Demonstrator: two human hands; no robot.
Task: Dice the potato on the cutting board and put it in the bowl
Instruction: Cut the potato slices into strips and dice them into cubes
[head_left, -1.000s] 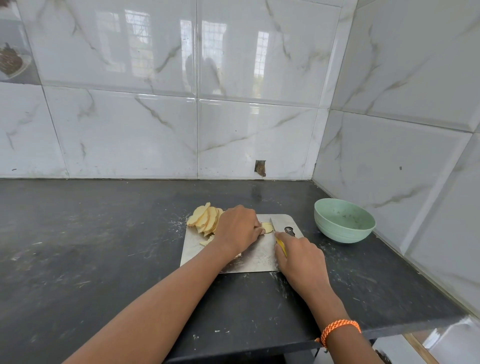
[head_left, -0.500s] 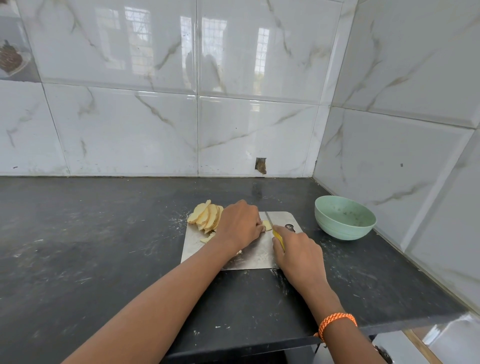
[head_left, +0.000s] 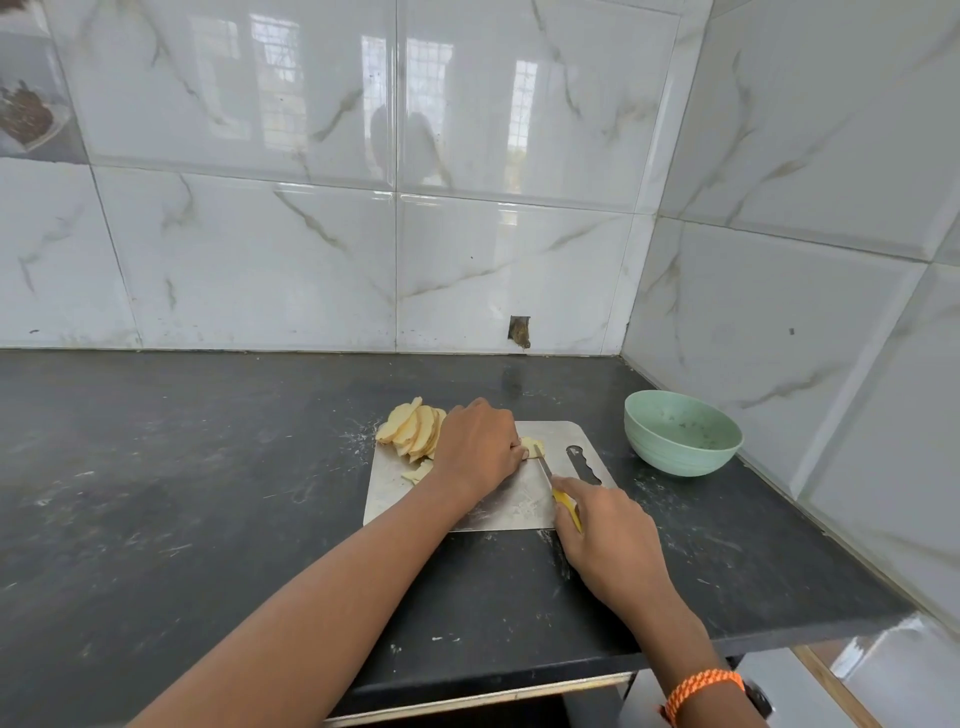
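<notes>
A steel cutting board (head_left: 498, 506) lies on the dark counter. A fanned stack of potato slices (head_left: 410, 428) sits at its far left corner, with a few cut bits (head_left: 418, 474) nearer me. My left hand (head_left: 480, 447) curls over a small potato piece (head_left: 532, 448) and holds it down on the board. My right hand (head_left: 605, 535) grips a yellow-handled knife (head_left: 558, 491), blade tip at that piece. The green bowl (head_left: 683, 434) stands to the right of the board.
Tiled walls close off the back and the right, meeting in a corner behind the bowl. The counter's front edge (head_left: 519, 680) runs below my forearms. Dark counter stretches to the left of the board.
My right hand has drawn the knife back toward me along the board. My left hand stays on the potato piece. The camera has shifted slightly.
</notes>
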